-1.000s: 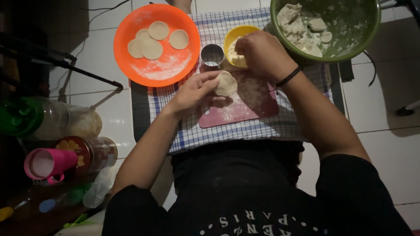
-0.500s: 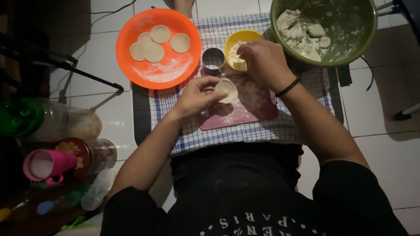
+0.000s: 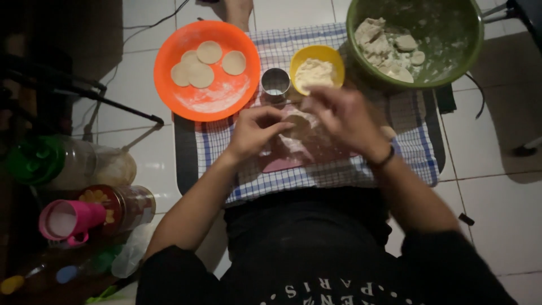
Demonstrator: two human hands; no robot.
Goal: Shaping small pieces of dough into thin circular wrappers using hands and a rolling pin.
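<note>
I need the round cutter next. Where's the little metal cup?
In the head view, the metal cup stands on the checked cloth, between the orange plate and the yellow bowl, just beyond the left hand.

Ahead of my hands the metal cup (image 3: 275,85), yellow bowl (image 3: 317,70), orange plate (image 3: 206,70) and green bowl (image 3: 416,42) crowd together; bare checked cloth (image 3: 418,152) lies free to my right.

We see an orange plate (image 3: 217,99) bearing four flat dough rounds (image 3: 209,52), a small metal cup (image 3: 275,83) beside it, and a green bowl (image 3: 468,51) of dough lumps. At the dim left stand a pink cup (image 3: 70,220) and what may be jars (image 3: 121,206).
</note>
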